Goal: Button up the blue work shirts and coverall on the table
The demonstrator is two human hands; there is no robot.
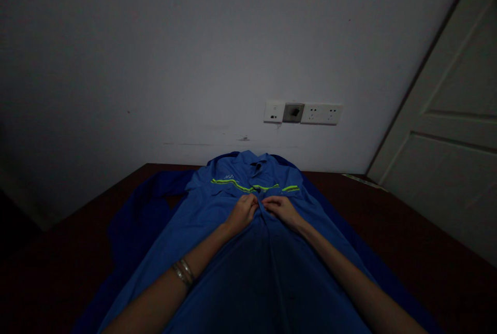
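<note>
A blue work jacket (pixel 217 251) with yellow-green reflective stripes across the chest lies flat, front up, on a dark brown table (pixel 419 251), collar towards the wall. My left hand (pixel 243 212) and my right hand (pixel 281 208) meet at the jacket's front opening just below the stripes. Both have their fingers curled and pinched on the two front edges of the cloth. A metal bracelet sits on my left wrist.
A grey wall rises behind the table, with a row of sockets and a switch (pixel 303 113) above the collar. A white door (pixel 446 132) stands at the right. The jacket's left sleeve (pixel 135 209) spreads out over the table.
</note>
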